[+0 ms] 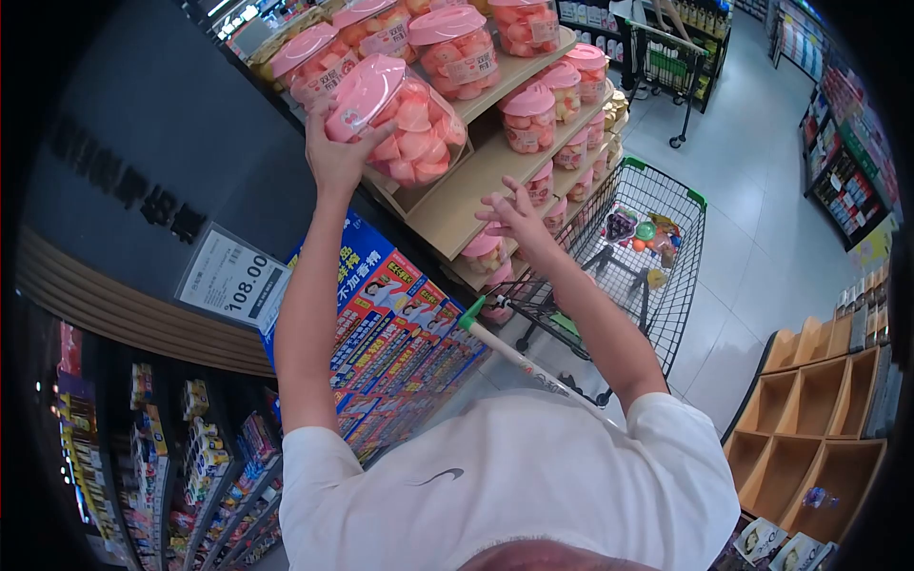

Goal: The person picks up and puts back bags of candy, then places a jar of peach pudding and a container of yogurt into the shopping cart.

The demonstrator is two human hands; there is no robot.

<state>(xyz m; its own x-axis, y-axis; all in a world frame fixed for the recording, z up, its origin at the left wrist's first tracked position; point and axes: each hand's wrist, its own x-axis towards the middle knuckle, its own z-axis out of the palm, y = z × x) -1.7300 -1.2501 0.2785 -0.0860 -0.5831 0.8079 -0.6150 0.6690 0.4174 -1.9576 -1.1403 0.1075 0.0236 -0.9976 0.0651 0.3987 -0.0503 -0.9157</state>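
Note:
My left hand (pixel 343 147) is wrapped round the lid end of a clear plastic jar (pixel 411 131) and grips it. The jar has a pink lid and is full of pink and white pieces; it leans sideways at the edge of the upper shelf (pixel 514 74). Similar pink-lidded jars (pixel 457 52) stand just behind it. My right hand (pixel 519 217) hangs in the air with fingers apart and holds nothing. It is in front of the lower shelf boards (pixel 466 195), where more pink-lidded jars (pixel 529 119) stand.
A shopping cart (pixel 685 257) with a few goods in it stands right of the shelves, its handle (pixel 519 357) close to my body. Blue printed cartons (pixel 381 324) are stacked below. A price sign (pixel 233 278) sticks out at left. Wooden bins (pixel 809 409) are at right.

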